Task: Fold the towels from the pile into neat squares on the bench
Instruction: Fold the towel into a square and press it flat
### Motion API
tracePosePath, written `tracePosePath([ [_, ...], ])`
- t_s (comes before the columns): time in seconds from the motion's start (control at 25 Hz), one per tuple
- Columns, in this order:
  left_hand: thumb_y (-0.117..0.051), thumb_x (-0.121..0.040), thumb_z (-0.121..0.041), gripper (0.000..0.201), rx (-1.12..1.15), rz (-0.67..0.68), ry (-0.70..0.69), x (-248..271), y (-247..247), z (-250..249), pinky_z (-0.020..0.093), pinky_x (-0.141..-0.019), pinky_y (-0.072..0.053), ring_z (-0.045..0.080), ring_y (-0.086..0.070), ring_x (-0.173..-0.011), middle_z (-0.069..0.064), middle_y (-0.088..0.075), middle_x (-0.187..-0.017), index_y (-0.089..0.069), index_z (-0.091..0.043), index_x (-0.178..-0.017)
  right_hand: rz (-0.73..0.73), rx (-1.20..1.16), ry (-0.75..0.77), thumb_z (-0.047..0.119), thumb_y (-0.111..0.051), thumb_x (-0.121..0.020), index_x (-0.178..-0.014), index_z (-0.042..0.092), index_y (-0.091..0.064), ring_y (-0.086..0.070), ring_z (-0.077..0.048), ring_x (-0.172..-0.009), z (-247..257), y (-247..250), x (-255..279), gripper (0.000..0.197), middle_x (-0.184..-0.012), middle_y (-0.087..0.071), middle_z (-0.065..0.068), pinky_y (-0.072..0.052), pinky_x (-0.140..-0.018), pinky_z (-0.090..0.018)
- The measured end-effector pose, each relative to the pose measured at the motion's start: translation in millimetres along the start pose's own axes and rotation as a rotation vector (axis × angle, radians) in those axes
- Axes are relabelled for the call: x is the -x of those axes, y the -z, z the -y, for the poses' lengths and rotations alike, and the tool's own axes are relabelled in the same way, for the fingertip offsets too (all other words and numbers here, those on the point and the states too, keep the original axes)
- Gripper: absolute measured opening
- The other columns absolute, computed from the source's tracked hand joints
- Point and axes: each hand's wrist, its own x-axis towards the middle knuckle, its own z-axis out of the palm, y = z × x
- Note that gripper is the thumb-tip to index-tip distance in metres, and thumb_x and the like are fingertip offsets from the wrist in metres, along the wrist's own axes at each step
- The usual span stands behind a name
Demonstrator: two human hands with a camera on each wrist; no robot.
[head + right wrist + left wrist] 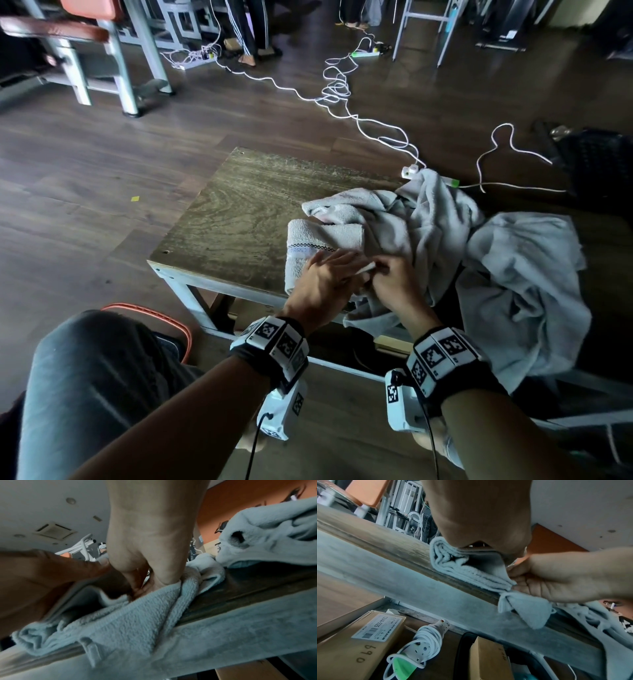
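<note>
A folded grey towel [322, 240] with a checkered stripe lies at the near edge of the wooden bench [239, 212]. My left hand [329, 277] rests flat on top of it, fingers pointing right. The wrist view shows the palm [479, 520] pressing down on the stacked layers of the folded towel [464, 568]. Right beside it, my right hand [390, 281] pinches a corner of the towel at the bench edge, its fingers [145, 568] curled into the cloth [128, 615]. A crumpled pile of towels [428, 212] sits behind my hands, and one towel [524, 281] hangs off the right side.
White cables [342, 89] and a power strip [411, 169] lie on the floor beyond the bench. Cardboard boxes [351, 649] and a coiled extension lead [426, 638] sit under it. Gym equipment [102, 51] stands at the back left. The bench's left half [212, 233] is bare wood.
</note>
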Motion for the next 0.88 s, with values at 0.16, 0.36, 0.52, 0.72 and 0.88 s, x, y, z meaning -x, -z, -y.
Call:
tracePosePath([
  [0.16, -0.053, -0.095, -0.036, 0.029, -0.158, 0.115, -0.035, 7, -2, -4, 0.045, -0.104, -0.034, 0.007, -0.049, -0.122, -0.014, -0.06, -0.123, -0.063, -0.026, -0.12, -0.022, 0.012, -0.155, 0.04, -0.055, -0.086, -0.082, 0.005, -0.072, -0.068, -0.025, -0.08, 13, 3, -5, 0.04, -0.079, -0.073, -0.012, -0.056, -0.075, -0.038],
  [0.36, -0.054, -0.088, -0.032, 0.036, -0.134, 0.157, -0.064, 6, 4, -1, 0.041, -0.104, -0.037, 0.013, -0.05, -0.126, -0.008, -0.06, -0.126, -0.065, -0.027, -0.122, 0.001, 0.197, -0.183, 0.008, -0.056, -0.087, -0.091, 0.012, -0.071, -0.067, -0.024, -0.088, 24, 6, 2, 0.016, -0.083, -0.069, -0.006, -0.053, -0.076, -0.03],
  [0.52, -0.053, -0.094, -0.029, 0.03, -0.117, 0.005, 0.014, 4, 16, 3, 0.043, -0.103, -0.042, 0.015, -0.051, -0.127, -0.005, -0.06, -0.132, -0.066, -0.025, -0.121, -0.016, 0.325, -0.165, 0.015, -0.056, -0.088, -0.093, 0.006, -0.068, -0.058, -0.022, -0.079, 33, 5, 6, 0.016, -0.082, -0.063, -0.006, -0.037, -0.066, -0.022],
  [0.72, -0.025, -0.094, -0.049, 0.056, -0.448, 0.202, 0.325, 12, 12, 20, 0.048, -0.117, -0.023, 0.022, -0.014, -0.15, 0.0, -0.03, -0.158, -0.037, -0.03, -0.146, -0.169, 0.429, 0.005, 0.02, -0.058, -0.086, -0.097, 0.008, -0.062, -0.062, -0.031, -0.098, 34, -6, 2, 0.017, -0.1, -0.067, -0.013, -0.047, -0.076, -0.032],
  [0.88, -0.012, -0.09, -0.052, 0.071, -0.464, 0.29, 0.364, 14, 10, 18, 0.047, -0.121, -0.011, 0.019, 0.003, -0.151, -0.001, -0.007, -0.164, -0.016, -0.023, -0.155, -0.158, 0.557, 0.655, 0.021, -0.051, -0.089, -0.111, 0.011, -0.059, -0.058, -0.024, -0.111, 37, -33, 3, 0.025, -0.114, -0.063, -0.004, -0.04, -0.106, -0.043],
])
